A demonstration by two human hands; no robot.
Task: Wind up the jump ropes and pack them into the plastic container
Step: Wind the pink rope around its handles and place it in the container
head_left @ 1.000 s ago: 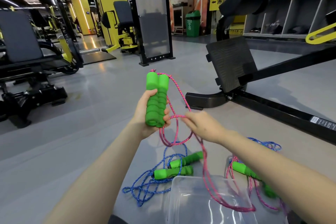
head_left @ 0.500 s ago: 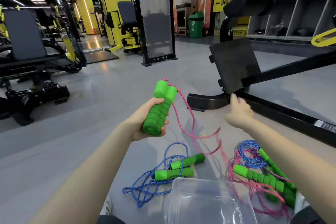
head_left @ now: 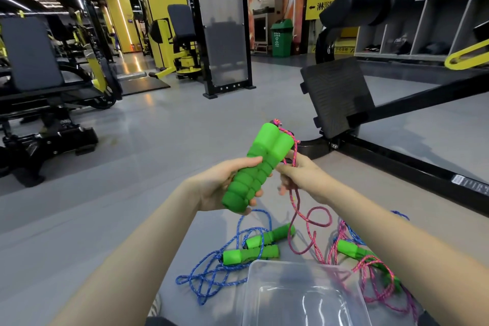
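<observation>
Gym floor (head_left: 158, 140) all round, with the plastic container (head_left: 254, 299) sitting nearest you. Your left hand (head_left: 222, 188) is wrapped round the paired green handles (head_left: 260, 167) of the pink rope (head_left: 304, 217), held up beyond the container, and your right hand (head_left: 299, 177) is pinching the cord just beside them. I'd say you're at the winding step, with no loops laid yet. Next move: wrap that slack round the handles and keep it taut. The blue rope (head_left: 211, 275) left of the container and the other pink one (head_left: 370, 270) to its right both lie loose.
</observation>
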